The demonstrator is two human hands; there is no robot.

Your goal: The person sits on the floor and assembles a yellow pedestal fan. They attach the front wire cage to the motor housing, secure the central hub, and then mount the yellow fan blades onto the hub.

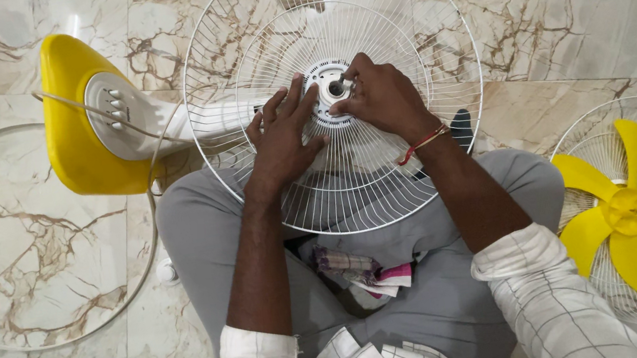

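A white wire fan guard [435, 60] rests over my lap, mounted on the fan's motor with its shaft hub [335, 88] at the centre. My left hand [282, 130] lies flat on the guard's wires just left of the hub, fingers spread. My right hand [382, 98] grips the ring around the hub with its fingertips, a red thread on its wrist. The fan's yellow base [79, 122] with white button panel lies on its side at the left.
A yellow fan blade [625, 213] sits in a second white guard [574, 141] on the marble floor at the right. A white cord [63, 327] loops across the floor at the left. Some folded cloth lies in my lap.
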